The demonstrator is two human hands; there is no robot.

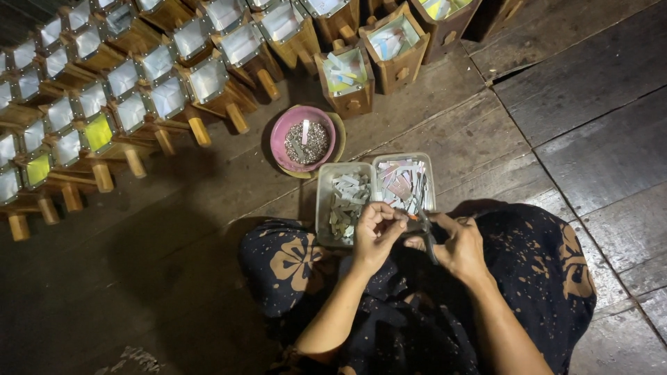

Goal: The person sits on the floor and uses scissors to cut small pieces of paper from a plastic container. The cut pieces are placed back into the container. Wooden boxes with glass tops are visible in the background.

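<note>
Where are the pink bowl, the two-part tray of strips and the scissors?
pink bowl (281,134), head view, left rim.
two-part tray (322,201), head view, left wall.
scissors (429,243), head view, dark handle in the right hand.

On the dark wooden plank floor (590,104) stand many small wooden boxes (104,104) with pale glass-like tops, set close together in rows at the upper left; two of them glow yellow-green. Each box has a short round wooden peg on its side. Three more wooden boxes (396,45) stand apart at the upper middle, and these have coloured paper pieces inside. Near them is a pink bowl (303,139), resting on a tan plate and filled with fine grey grains; one small white strip stands in it.
</note>
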